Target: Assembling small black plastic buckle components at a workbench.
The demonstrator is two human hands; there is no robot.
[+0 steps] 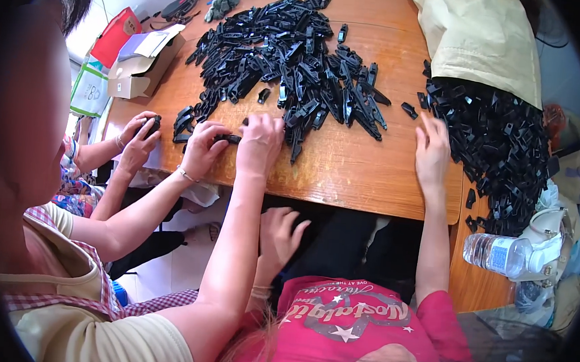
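Our right hand (431,153) rests on the tabletop (344,171), grip apart and empty, a loose black clip (408,110) lying slantwise just beyond its fingertips, while our left hand (279,232), spread and empty, sits farther off below the edge.

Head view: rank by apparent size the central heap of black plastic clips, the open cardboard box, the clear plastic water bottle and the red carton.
1. Central heap of black plastic clips, clearly largest.
2. Open cardboard box.
3. Clear plastic water bottle and red carton look alike; the bottle lies nearer the camera and the carton is partly hidden, so unranked.
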